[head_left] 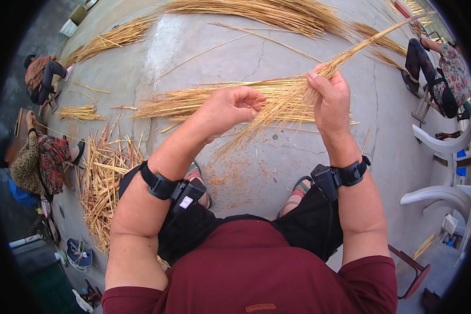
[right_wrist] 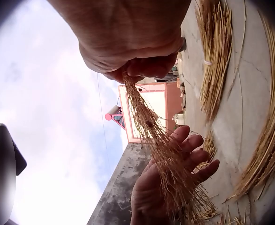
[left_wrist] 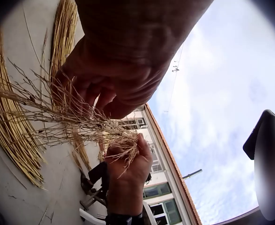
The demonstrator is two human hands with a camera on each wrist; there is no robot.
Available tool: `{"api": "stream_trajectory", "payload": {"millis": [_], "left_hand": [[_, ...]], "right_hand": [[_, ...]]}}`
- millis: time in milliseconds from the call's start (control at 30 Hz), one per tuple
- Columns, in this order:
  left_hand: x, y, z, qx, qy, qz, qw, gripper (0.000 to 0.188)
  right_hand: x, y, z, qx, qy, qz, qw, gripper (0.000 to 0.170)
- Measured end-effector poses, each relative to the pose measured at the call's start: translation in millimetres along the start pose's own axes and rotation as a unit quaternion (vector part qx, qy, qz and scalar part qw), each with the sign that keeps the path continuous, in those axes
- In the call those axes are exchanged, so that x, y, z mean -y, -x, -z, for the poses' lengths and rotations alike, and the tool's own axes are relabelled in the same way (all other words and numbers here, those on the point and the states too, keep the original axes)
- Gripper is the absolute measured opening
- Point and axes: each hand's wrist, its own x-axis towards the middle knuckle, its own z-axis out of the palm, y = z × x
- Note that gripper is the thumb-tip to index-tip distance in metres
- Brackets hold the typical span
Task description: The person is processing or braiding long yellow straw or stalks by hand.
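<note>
My right hand [head_left: 334, 99] grips a bunch of dry broomcorn stalks [head_left: 369, 43] just below their branching heads. The stalks run out to the upper right, and the wispy heads [right_wrist: 151, 122] fan down to the left. Beside that fan is my left hand [head_left: 227, 112], its fingers loosely bent and apart from the thumb. In the right wrist view the left hand [right_wrist: 163, 187] shows spread fingers behind the heads, holding nothing. The left wrist view has the right hand [left_wrist: 130, 166] closed around the base of the heads.
A flat pile of stalks [head_left: 183, 102] lies on the concrete floor ahead, with a larger heap [head_left: 246, 13] beyond. Short cut pieces [head_left: 104, 183] are heaped at left. People sit at the left [head_left: 39, 157] and right [head_left: 450, 73]. White chairs [head_left: 439, 196] stand at right.
</note>
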Motion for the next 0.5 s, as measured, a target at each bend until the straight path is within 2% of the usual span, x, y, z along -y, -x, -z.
{"api": "stream_trajectory", "payload": {"millis": [33, 133, 233, 500], "left_hand": [[1.5, -0.5, -1.1, 0.003, 0.037, -0.01, 0.999, 0.026], [-7.7, 0.9, 6.9, 0.041, 0.124, 0.091, 0.987, 0.028], [-7.0, 1.6, 12.6, 0.067, 0.17, 0.119, 0.976, 0.03], [-0.4, 1.9, 12.7, 0.112, 0.124, 0.122, 0.978, 0.023]], "right_hand": [[-0.1, -0.3, 1.0, 0.003, 0.001, 0.002, 1.0, 0.011], [0.1, -1.1, 2.4, 0.004, -0.004, 0.013, 1.0, 0.01], [2.7, -0.9, -0.1, 0.001, -0.025, 0.026, 0.999, 0.008], [4.7, -0.9, 1.4, 0.031, -0.051, 0.01, 0.998, 0.009]]}}
